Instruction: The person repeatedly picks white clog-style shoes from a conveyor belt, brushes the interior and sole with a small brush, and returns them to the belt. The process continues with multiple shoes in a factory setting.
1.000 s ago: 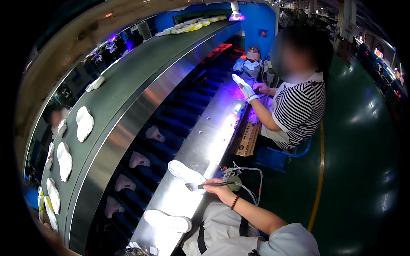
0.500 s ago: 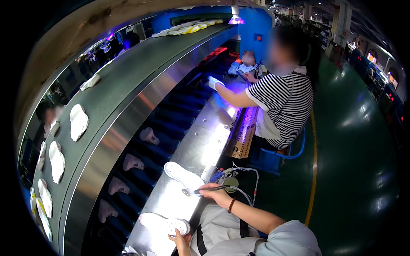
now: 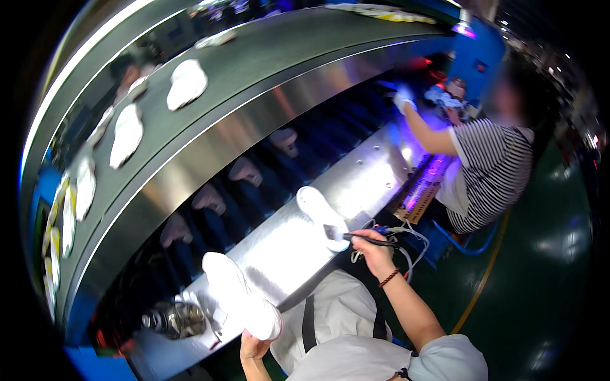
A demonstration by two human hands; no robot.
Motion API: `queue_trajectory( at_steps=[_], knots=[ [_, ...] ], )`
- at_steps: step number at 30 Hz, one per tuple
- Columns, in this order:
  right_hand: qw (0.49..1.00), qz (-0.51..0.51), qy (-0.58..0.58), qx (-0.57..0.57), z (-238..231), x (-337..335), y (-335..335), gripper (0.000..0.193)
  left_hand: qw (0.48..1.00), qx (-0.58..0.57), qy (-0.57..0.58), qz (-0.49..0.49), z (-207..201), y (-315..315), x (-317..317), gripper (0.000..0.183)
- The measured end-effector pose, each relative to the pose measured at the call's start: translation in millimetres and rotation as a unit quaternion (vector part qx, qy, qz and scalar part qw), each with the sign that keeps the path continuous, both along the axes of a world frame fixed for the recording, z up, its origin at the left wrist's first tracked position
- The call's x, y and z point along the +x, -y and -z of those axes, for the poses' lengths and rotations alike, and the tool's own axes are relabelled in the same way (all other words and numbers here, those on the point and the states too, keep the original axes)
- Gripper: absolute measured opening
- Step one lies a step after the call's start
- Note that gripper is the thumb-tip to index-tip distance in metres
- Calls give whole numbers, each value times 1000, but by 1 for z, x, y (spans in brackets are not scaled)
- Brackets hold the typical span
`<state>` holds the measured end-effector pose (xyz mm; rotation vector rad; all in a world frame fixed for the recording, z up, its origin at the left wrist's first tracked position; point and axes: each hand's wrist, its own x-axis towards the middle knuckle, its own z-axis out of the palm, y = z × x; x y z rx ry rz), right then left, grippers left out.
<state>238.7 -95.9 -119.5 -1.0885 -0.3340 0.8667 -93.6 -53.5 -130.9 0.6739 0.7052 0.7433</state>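
Note:
My left hand (image 3: 253, 345) grips the heel end of a white shoe sole (image 3: 236, 289). The sole slants above the metal ledge, its far end pointing up and left. In my right hand (image 3: 375, 251) is a brush with a black handle (image 3: 368, 239), held between thumb and fingers. Its flat bristle end lies at the near end of a second white sole (image 3: 314, 206), which rests on the ledge (image 3: 270, 257); whether the bristles touch it I cannot tell.
Beyond the ledge runs a dark rack with several pale shoe-shaped pieces (image 3: 210, 199). A green conveyor belt (image 3: 248, 70) carries several white soles. A glass jar (image 3: 175, 319) stands on the ledge at left. A co-worker in a striped shirt (image 3: 489, 165) sits at right, beside tubing (image 3: 416, 238).
My view has swung left, bringing the glass jar into sight. The left-hand sole is raised and tilted. My right hand's brush has shifted to the near end of the other sole.

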Motion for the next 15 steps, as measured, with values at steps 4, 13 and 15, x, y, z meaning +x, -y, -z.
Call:
queue_trajectory(
  at_steps=[4, 13, 15],
  knots=[
    [999, 7, -35, -3, -4, 3, 0, 14, 923, -25, 384, -25, 23, 13, -14, 95],
    [995, -80, -18, 60, -37, -4, -13, 15, 976, -112, 185, -21, 14, -33, 30, 59],
    [984, -147, -27, 98, -51, -5, -12, 15, 972, -20, 220, 74, -12, -41, 52, 66]
  ],
)
